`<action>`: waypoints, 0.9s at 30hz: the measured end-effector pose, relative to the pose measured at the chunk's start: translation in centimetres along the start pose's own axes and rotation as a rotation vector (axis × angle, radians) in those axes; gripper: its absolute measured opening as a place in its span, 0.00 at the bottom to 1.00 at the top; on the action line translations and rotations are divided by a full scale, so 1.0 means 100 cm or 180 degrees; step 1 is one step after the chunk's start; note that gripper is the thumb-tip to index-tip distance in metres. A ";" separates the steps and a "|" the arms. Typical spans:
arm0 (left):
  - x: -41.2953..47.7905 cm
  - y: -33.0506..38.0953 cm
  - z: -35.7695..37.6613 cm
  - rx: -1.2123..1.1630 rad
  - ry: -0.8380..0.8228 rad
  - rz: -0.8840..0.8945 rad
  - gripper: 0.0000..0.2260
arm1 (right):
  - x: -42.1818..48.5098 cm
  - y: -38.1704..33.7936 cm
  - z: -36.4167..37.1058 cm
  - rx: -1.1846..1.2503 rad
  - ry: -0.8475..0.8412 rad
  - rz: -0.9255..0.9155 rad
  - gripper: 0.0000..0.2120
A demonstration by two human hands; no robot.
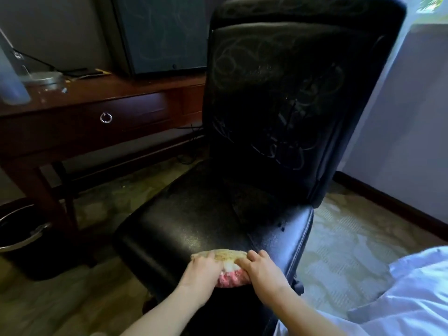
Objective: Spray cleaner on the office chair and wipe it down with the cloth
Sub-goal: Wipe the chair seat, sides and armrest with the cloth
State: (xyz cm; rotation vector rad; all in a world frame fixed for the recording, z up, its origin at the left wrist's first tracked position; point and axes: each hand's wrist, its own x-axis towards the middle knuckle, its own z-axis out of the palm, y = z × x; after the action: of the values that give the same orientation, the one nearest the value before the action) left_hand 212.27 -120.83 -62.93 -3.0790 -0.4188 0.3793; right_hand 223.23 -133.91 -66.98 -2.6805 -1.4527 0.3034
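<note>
Visibly swirl-streaked blk office chair (181,226), cloth (228,256) bunched.

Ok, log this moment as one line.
stage: wiping | left hand: grips cloth | right hand: grips cloth | cloth: front edge of chair seat

The seat (194,214) offers open surface up to the backrest (278,93), which blocks the far side. The tabletop (109,90) stands close left; floor (339,238) to the right lies open.
</note>
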 end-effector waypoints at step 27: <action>0.295 -0.074 -0.033 0.0788 0.1375 0.0243 0.14 | 0.247 0.120 -0.040 -0.0047 0.1462 0.0401 0.14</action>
State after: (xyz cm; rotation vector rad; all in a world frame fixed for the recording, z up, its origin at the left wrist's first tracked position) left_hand 238.69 -105.83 -66.40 -2.8237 -0.2196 -0.2192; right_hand 247.09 -119.74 -68.39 -2.6159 -1.1538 -0.3012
